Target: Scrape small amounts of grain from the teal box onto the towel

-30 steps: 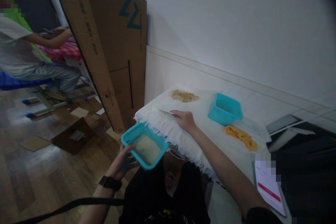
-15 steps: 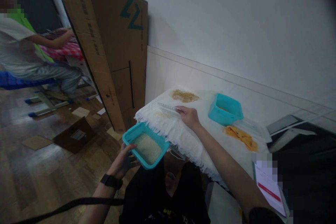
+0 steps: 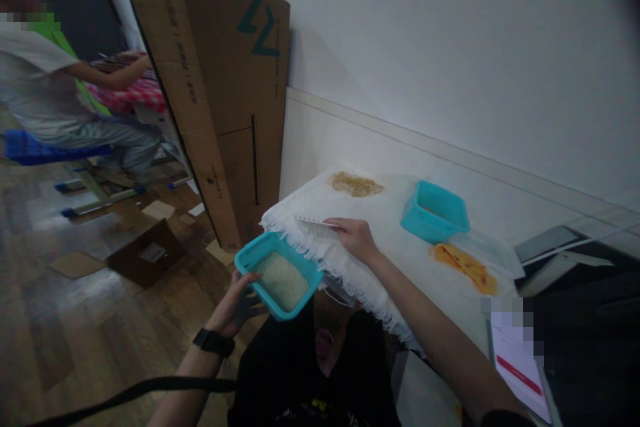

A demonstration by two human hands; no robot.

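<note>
My left hand (image 3: 239,303) is closed on the left side of a turquoise plastic container (image 3: 245,255), which holds white rice (image 3: 284,280). The container is held at the fringed front edge of a table covered with a white cloth (image 3: 395,227). My right hand (image 3: 356,238) grips one end of a thin white strip (image 3: 316,221), ruler-like with small marks along its edge. It is held low over the cloth, close to the container's far side. Behind the strip, a pile of yellowish grains (image 3: 356,184) is spread on the cloth.
Another turquoise container (image 3: 434,210) stands at the right, some grain inside. Beside it lie an orange cloth (image 3: 465,268) and a clear lid (image 3: 493,250). A phone or tablet (image 3: 520,367) is at lower right. A tall cardboard box (image 3: 235,80) stands left; a person (image 3: 55,87) sits beyond.
My right hand and the strip have moved toward the container and the cloth's front edge. The small grain patch seen under the strip earlier no longer shows. The view has shifted slightly.
</note>
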